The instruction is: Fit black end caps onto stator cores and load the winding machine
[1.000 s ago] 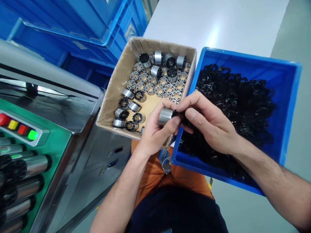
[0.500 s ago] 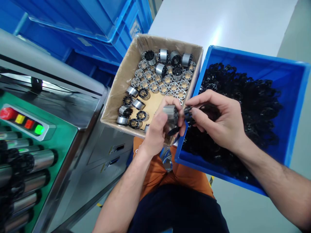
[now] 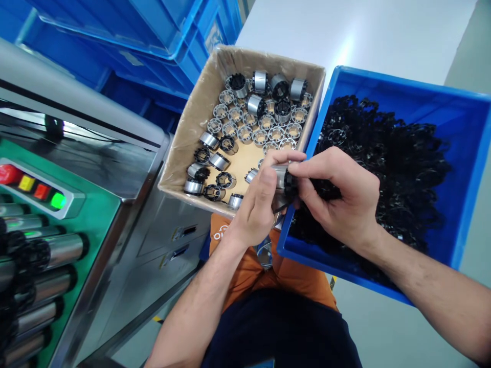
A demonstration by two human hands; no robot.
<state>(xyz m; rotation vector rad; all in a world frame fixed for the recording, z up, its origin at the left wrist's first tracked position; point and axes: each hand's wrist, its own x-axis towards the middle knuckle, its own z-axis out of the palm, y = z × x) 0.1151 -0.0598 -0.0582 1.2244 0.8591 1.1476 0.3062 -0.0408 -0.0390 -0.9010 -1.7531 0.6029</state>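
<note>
Cool, even light is filling the room, seemingly from overhead, and a white streak of glare is shining off the pale tabletop (image 3: 383, 30). The black parts (image 3: 391, 153) are merging into one dark mass inside the blue bin (image 3: 462, 117). A green button (image 3: 59, 200) is glowing at left, where metal cylinders (image 3: 65, 250) are looking soft. The wide lens is stretching the edges; the held piece (image 3: 281, 179) is appearing slightly blurred between shading fingers (image 3: 268, 180).

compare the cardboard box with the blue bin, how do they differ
The cardboard box holds silvery metal cylinders, partly set in rows; the blue bin holds a jumbled heap of black parts. Tan floor shows in the cardboard box, while the heap hides much of the blue bin's floor. Both are open-topped.
</note>
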